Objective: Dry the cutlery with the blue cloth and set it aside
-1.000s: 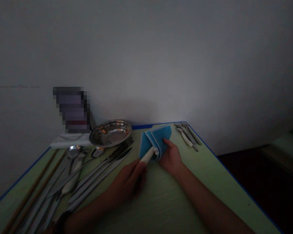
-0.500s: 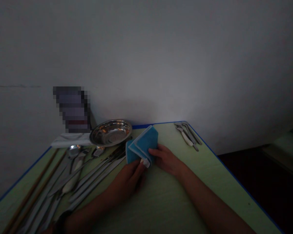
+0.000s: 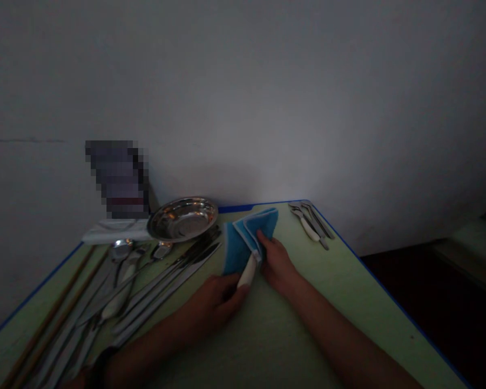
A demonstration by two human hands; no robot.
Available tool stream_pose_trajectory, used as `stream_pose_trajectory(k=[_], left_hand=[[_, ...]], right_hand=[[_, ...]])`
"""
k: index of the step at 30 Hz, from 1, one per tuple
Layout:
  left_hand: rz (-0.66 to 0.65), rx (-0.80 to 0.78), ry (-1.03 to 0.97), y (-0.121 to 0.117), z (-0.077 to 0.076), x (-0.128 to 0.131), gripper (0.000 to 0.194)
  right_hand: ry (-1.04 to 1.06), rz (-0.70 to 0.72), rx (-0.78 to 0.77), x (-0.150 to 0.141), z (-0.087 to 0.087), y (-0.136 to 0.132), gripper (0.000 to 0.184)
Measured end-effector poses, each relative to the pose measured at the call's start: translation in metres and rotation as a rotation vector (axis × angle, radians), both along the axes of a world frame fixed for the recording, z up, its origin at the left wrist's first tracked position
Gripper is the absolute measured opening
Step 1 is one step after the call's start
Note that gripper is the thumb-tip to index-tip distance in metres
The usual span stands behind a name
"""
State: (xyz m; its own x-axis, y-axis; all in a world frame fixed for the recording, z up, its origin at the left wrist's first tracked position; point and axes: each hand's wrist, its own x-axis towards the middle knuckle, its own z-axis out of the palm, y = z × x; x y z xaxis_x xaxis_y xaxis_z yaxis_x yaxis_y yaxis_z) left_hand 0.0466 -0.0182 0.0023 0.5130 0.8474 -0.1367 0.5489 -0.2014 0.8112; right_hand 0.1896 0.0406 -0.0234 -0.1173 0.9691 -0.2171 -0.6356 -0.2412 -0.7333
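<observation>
My left hand (image 3: pixel 222 302) is closed round the end of a utensil with a white handle (image 3: pixel 248 272). Its head is hidden inside a folded blue cloth (image 3: pixel 237 251) with pale edging. My right hand (image 3: pixel 281 265) grips the cloth from the right, thumb on top, wrapping it about the utensil. Left of my hands lie several metal knives (image 3: pixel 166 289). Beyond them are a ladle-like spoon (image 3: pixel 122 248) and another white-handled utensil (image 3: pixel 115 305).
A shiny metal bowl (image 3: pixel 182 237) stands at the back against the wall. Forks and other cutlery (image 3: pixel 308 224) lie at the back right. Two wooden chopsticks (image 3: pixel 51 319) lie far left. A pixelated upright object (image 3: pixel 119 181) leans behind a white base (image 3: pixel 115 231). The green table (image 3: pixel 348 286) has a blue edge.
The blue cloth has shifted right and turned with my right hand. More of the white handle shows between my hands. My left hand has moved slightly right and lower.
</observation>
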Motion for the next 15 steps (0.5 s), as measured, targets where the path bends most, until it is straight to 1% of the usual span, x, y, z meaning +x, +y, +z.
stream_pose_trajectory(k=[3, 5, 7, 10, 15], left_hand=[[-0.060, -0.004, -0.001, -0.0020, 0.0006, -0.0007, 0.033], [-0.075, -0.015, -0.006, -0.0026, 0.0000, -0.0019, 0.034], [-0.073, -0.035, -0.014, -0.0029, 0.0000, -0.0031, 0.035], [-0.033, -0.051, -0.033, -0.0035, 0.0019, -0.0040, 0.036], [0.021, -0.043, -0.080, -0.0054, 0.0021, -0.0030, 0.038]], right_hand=[[0.020, -0.123, -0.010, 0.0019, -0.0034, 0.0058, 0.022], [0.022, -0.138, 0.008, 0.0029, -0.0041, 0.0075, 0.024], [0.013, -0.109, 0.026, 0.0035, -0.0035, 0.0073, 0.025], [-0.003, -0.037, 0.032, 0.0042, -0.0012, 0.0057, 0.027], [-0.002, -0.021, 0.037, 0.0055, 0.0014, 0.0053, 0.027]])
